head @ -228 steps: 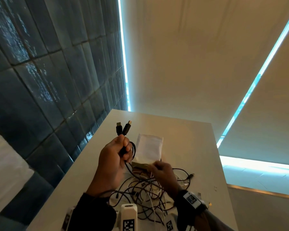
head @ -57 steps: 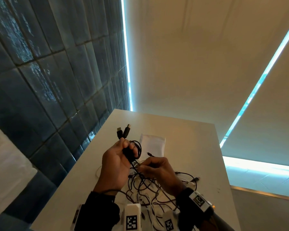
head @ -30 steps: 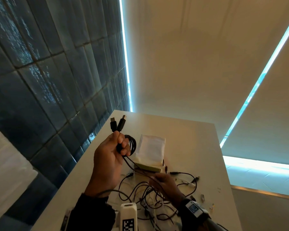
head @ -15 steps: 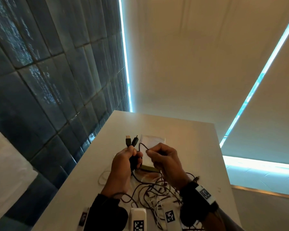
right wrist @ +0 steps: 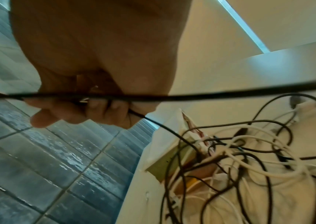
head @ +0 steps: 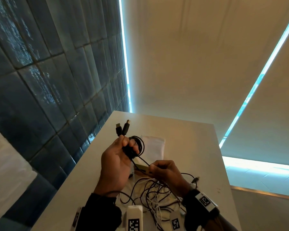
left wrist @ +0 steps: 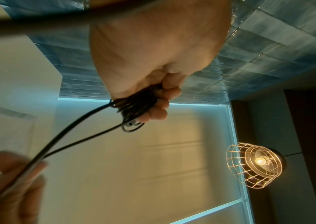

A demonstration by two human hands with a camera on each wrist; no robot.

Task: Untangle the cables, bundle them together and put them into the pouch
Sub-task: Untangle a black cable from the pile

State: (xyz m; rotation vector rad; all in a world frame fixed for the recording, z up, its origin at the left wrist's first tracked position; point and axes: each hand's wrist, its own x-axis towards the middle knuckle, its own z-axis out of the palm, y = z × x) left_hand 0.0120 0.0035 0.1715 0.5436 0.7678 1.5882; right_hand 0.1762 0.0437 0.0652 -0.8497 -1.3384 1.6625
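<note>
two hands on one black cable, coiling it above the tabletop

the left hand (head: 117, 161) has its grip closed round the black coil (head: 135, 147), plugs up; the right hand (head: 165, 171) pinches the trailing length, likely feeding slack. the tangle (head: 157, 195) lies beside the white pouch (head: 153, 148). no readable writing.

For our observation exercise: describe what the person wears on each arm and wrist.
The left arm has a black sleeve. The right wrist carries a black band with a white square-code tag. White camera blocks with similar tags sit near both wrists.

Black cable (head: 137, 148); white pouch (head: 154, 148); blue tiles (head: 40, 72)
</note>
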